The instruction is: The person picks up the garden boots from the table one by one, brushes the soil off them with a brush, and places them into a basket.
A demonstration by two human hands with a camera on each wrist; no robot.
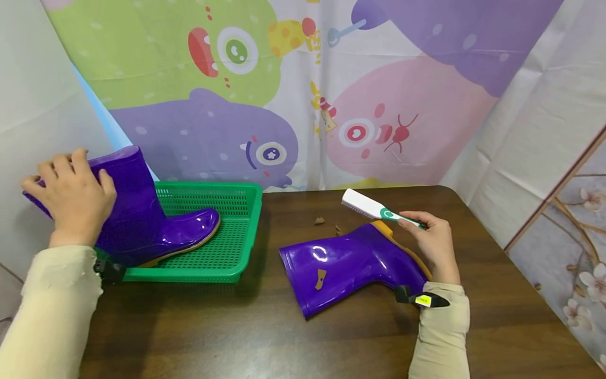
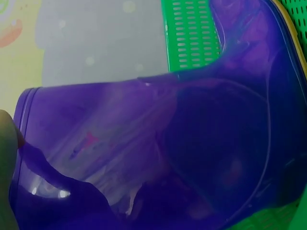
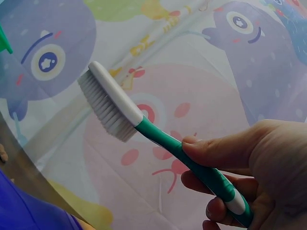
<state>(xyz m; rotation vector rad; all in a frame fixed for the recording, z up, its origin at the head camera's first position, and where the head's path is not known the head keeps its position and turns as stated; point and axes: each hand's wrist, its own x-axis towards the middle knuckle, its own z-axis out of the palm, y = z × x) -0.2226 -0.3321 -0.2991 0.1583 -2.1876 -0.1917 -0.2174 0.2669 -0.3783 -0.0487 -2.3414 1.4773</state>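
Observation:
A shiny purple rain boot [image 1: 130,205] with a yellow-edged sole stands upright in a green plastic basket [image 1: 248,231] at the left. My left hand [image 1: 78,197] grips the top of its shaft; in the left wrist view only a digit [image 2: 7,158] shows at the rim. The matching boot [image 1: 345,260] lies on its side on the table, its opening to the left, with a brown scrap [image 1: 320,279] on its shaft. Above its sole, my right hand [image 1: 435,242] holds a white-and-green scrubbing brush [image 3: 115,98] by the handle, bristles clear of the boot.
Small brown bits [image 1: 319,221] lie on the dark wooden table [image 1: 265,337] behind the lying boot. A cloth with cartoon creatures [image 1: 303,68] hangs along the back edge. Pale curtains [image 1: 530,105] and a flowered panel [image 1: 582,237] stand at the right.

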